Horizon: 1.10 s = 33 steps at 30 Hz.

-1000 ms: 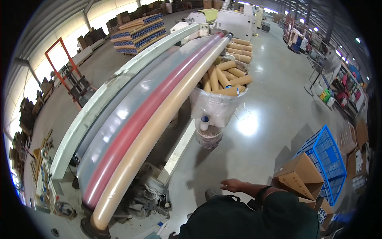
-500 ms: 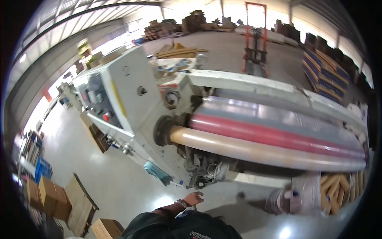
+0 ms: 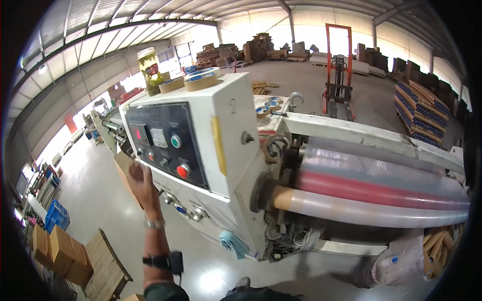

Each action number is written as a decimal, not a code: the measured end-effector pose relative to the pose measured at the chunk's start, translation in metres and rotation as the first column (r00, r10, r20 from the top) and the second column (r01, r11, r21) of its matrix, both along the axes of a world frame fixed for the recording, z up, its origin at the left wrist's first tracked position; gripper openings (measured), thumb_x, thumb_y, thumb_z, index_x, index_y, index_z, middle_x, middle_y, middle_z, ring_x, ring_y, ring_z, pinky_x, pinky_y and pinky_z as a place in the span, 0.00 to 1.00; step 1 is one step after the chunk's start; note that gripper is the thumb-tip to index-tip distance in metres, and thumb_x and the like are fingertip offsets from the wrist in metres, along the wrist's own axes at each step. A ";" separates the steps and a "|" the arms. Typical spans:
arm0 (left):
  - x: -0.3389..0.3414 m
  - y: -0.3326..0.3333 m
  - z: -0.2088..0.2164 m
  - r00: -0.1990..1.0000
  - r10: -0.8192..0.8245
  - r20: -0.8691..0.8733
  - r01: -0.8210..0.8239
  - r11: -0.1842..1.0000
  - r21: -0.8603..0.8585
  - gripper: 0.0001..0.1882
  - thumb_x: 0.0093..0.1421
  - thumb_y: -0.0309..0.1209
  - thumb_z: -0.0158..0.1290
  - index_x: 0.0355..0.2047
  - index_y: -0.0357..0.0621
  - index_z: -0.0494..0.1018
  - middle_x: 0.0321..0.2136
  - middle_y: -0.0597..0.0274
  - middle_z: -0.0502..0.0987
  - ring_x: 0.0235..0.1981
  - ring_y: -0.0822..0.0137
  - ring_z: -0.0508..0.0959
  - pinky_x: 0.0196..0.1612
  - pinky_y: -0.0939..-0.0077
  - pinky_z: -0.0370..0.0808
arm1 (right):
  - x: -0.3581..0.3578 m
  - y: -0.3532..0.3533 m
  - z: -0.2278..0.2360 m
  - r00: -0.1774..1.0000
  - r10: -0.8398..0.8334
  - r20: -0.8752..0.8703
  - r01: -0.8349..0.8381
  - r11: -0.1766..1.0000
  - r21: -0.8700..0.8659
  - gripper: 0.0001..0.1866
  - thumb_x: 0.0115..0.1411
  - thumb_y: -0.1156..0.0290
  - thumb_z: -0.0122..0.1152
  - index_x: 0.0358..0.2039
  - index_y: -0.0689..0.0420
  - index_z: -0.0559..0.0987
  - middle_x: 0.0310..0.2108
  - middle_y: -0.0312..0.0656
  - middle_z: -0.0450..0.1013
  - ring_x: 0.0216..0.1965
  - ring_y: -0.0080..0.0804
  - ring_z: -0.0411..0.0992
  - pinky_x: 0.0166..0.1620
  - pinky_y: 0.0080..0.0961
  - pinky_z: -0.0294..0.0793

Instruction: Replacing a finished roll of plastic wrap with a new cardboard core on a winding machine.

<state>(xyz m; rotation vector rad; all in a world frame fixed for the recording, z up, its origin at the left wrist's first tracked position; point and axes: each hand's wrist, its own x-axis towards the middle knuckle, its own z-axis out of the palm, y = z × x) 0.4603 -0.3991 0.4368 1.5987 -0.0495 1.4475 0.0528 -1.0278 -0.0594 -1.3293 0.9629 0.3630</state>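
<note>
My left hand (image 3: 142,186) is raised before the lower left edge of a black control panel (image 3: 159,120), its thumb apart from its loosely bent fingers. Nothing shows in it, and I cannot tell whether a fingertip touches the panel. Small knobs, a green button (image 3: 175,141) and a red button (image 3: 183,171) sit on the panel, which fronts a white machine cabinet (image 3: 236,108). Beside the cabinet, a long film-wrapped roll (image 3: 361,208) lies across the machine, with a red roller (image 3: 361,189) behind it. My right hand is out of view.
Tape rolls (image 3: 201,80) and a jar (image 3: 149,70) stand on the cabinet. A teal cloth (image 3: 233,243) hangs low at its corner. Cartons (image 3: 70,256) and a wooden pallet (image 3: 108,263) lie at the left. Cardboard tubes (image 3: 438,248) stand at the right, an orange lift (image 3: 339,75) behind.
My left hand has gone from low by the machine's base up and left to the control panel. The view has shifted, so the cabinet and rolls appear farther right.
</note>
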 end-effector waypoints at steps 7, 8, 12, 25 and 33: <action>0.164 0.086 0.188 0.962 0.273 0.003 -0.245 0.859 0.450 0.47 0.51 0.54 0.61 0.61 0.35 0.57 0.51 0.40 0.70 0.50 0.51 0.74 0.51 0.63 0.71 | 0.059 0.120 0.016 0.997 -0.079 0.023 0.079 0.997 -0.015 0.28 0.62 0.46 0.52 0.53 0.55 0.70 0.41 0.42 0.72 0.34 0.35 0.74 0.33 0.33 0.73; 0.168 0.057 0.198 0.976 0.146 -0.163 -0.101 0.961 0.256 0.49 0.48 0.56 0.62 0.60 0.35 0.57 0.49 0.41 0.73 0.48 0.52 0.76 0.50 0.64 0.72 | 0.056 0.132 0.016 0.996 -0.079 0.034 0.078 0.997 0.020 0.28 0.62 0.45 0.51 0.51 0.55 0.70 0.41 0.42 0.72 0.35 0.35 0.74 0.34 0.33 0.73; 0.186 0.061 0.209 0.986 -0.022 -0.166 0.069 0.955 0.288 0.47 0.46 0.50 0.66 0.58 0.35 0.59 0.44 0.45 0.77 0.44 0.55 0.79 0.49 0.67 0.72 | 0.067 0.173 0.062 0.992 0.052 0.116 -0.034 0.988 -0.153 0.29 0.62 0.43 0.51 0.52 0.54 0.71 0.40 0.40 0.72 0.34 0.33 0.74 0.34 0.33 0.72; 0.177 0.088 0.227 0.950 -0.277 -0.145 0.306 0.918 0.251 0.21 0.49 0.30 0.61 0.43 0.37 0.72 0.33 0.59 0.79 0.31 0.70 0.78 0.37 0.74 0.75 | 0.012 0.145 -0.007 0.988 -0.149 -0.036 0.147 0.988 -0.050 0.20 0.62 0.58 0.51 0.50 0.56 0.69 0.38 0.50 0.72 0.32 0.51 0.76 0.34 0.48 0.73; 0.020 0.075 0.193 0.807 -0.566 -0.168 0.589 0.792 0.162 0.27 0.52 0.34 0.62 0.49 0.33 0.68 0.38 0.56 0.77 0.36 0.70 0.78 0.40 0.75 0.76 | -0.014 0.131 -0.021 0.994 -0.035 -0.099 0.034 0.999 -0.009 0.19 0.61 0.58 0.50 0.50 0.53 0.69 0.40 0.50 0.72 0.33 0.54 0.76 0.34 0.51 0.72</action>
